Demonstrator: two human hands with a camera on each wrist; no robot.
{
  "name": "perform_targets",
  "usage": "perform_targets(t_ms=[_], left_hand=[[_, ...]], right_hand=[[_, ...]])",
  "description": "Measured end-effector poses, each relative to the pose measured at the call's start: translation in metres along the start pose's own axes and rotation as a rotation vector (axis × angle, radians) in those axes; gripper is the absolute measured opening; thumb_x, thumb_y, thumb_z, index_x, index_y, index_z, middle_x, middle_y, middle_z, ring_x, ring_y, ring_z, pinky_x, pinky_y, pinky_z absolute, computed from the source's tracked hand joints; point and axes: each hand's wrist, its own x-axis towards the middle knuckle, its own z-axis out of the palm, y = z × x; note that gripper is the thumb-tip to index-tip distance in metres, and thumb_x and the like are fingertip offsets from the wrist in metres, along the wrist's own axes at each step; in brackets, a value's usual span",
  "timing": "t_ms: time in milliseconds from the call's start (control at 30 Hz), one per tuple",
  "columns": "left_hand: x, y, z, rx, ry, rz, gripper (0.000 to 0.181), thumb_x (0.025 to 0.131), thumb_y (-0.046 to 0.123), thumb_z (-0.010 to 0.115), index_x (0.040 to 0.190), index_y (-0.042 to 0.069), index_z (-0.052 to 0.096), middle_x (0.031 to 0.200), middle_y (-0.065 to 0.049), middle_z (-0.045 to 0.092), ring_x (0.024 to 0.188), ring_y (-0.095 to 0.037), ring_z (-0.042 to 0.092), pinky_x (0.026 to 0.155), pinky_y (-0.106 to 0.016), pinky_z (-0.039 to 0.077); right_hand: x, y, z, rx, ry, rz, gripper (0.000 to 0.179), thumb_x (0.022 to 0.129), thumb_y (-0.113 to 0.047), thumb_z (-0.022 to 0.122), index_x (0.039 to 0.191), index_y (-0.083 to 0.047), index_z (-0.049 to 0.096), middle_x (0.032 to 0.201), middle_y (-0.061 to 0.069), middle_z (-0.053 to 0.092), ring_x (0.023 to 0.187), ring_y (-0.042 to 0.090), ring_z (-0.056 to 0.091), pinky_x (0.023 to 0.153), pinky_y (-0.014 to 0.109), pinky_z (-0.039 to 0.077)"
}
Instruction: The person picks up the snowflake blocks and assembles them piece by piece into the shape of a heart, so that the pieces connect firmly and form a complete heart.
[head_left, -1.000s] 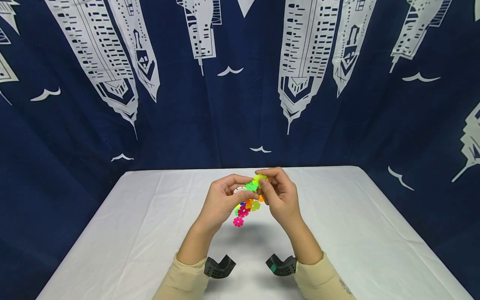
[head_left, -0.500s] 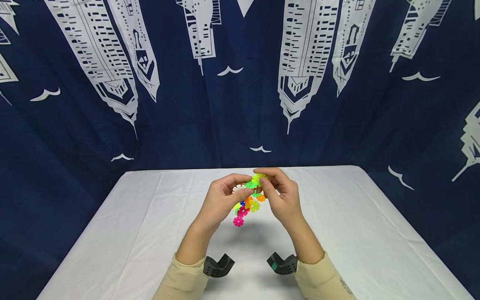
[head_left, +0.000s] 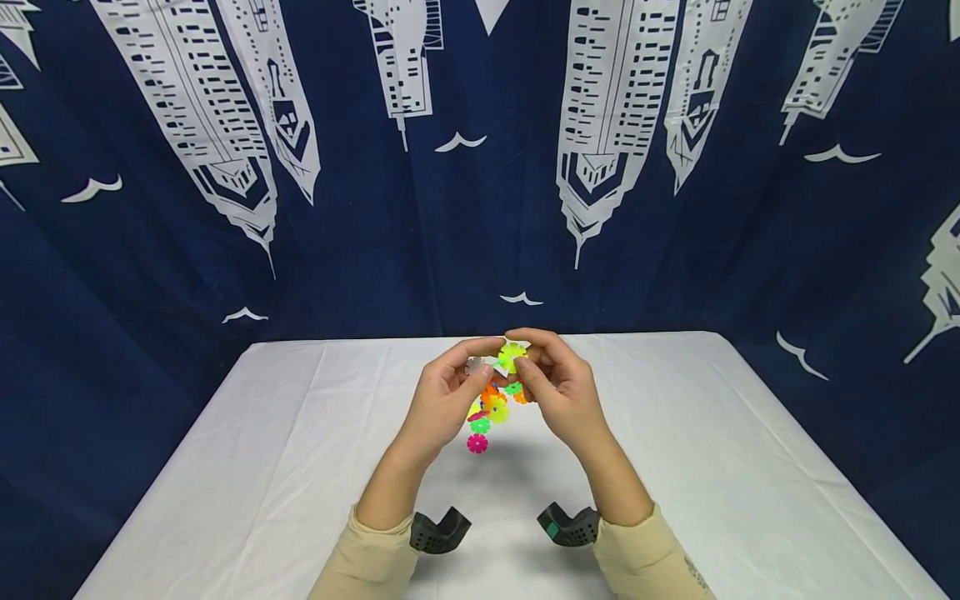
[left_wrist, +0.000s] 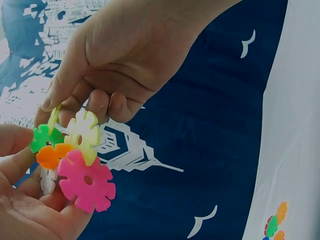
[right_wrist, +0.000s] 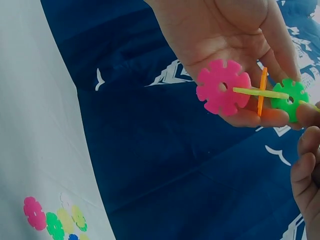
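Observation:
Both hands meet above the table over a joined cluster of notched plastic snowflake discs. My left hand (head_left: 444,402) grips the cluster between thumb and fingers. In the left wrist view it holds a pink disc (left_wrist: 88,181), an orange disc (left_wrist: 53,157), a green disc (left_wrist: 44,138) and a white disc (left_wrist: 48,180) low between its fingers. My right hand (head_left: 561,390) pinches a yellow-green disc (head_left: 512,357) at the green disc's edge. Another yellow disc (right_wrist: 260,92) links the cluster, edge-on in the right wrist view.
Loose discs lie on the white-covered table (head_left: 675,467) below the hands, among them a pink disc (head_left: 477,443), a green disc (head_left: 480,426) and an orange disc (head_left: 521,398). Behind the table hangs a navy curtain (head_left: 420,250). Black devices (head_left: 440,532) sit at both wrists.
The held cluster has turned: its pink disc went from face-on to nearly edge-on, and its yellow disc shifted left. The pinched yellow-green disc moved slightly left, facing the head camera more.

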Motion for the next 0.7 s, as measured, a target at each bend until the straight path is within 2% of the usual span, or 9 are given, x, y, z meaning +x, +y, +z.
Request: perform_targets(t_ms=[133,333,500,700], left_hand=[[-0.0003,-0.0006,0.001,0.071,-0.01,0.021,0.033,0.1,0.007,0.056,0.133,0.009,0.06,0.124,-0.012,0.063,0.093,-0.016,0.064,0.078,-0.018,0.054],[0.0,-0.002,0.0026,0.152,0.001,0.026,0.044,0.091,0.011,0.073,0.133,0.017,0.063,0.126,-0.005,0.062,0.104,-0.02,0.065,0.082,-0.022,0.058],[0.0002,-0.0023,0.0027,0.192,0.077,0.018,0.04,0.087,0.01,0.077,0.125,0.018,0.069,0.116,-0.005,0.066,0.086,-0.016,0.063,0.07,-0.019,0.054],[0.0005,-0.0025,0.0016,0.211,0.119,0.004,0.036,0.086,0.014,0.079,0.121,0.018,0.071,0.113,-0.005,0.068,0.075,-0.018,0.053,0.06,-0.016,0.046]], right_hand=[[-0.0007,0.0021,-0.0005,0.014,-0.019,0.016,0.033,0.095,0.007,0.058,0.127,-0.003,0.06,0.071,0.007,0.06,0.053,0.014,0.049,0.049,0.024,0.046],[-0.0016,0.0029,-0.001,0.051,-0.051,0.048,0.036,0.094,0.007,0.06,0.129,-0.001,0.057,0.072,0.013,0.056,0.054,0.015,0.048,0.049,0.024,0.045],[-0.0013,0.0051,-0.0001,0.085,-0.082,0.061,0.039,0.092,0.007,0.063,0.13,0.0,0.056,0.074,0.017,0.056,0.055,0.015,0.048,0.049,0.024,0.046],[-0.0007,0.0088,-0.0004,0.1,-0.09,0.043,0.037,0.094,0.003,0.063,0.13,0.0,0.055,0.075,0.007,0.058,0.055,0.015,0.048,0.049,0.025,0.045]])
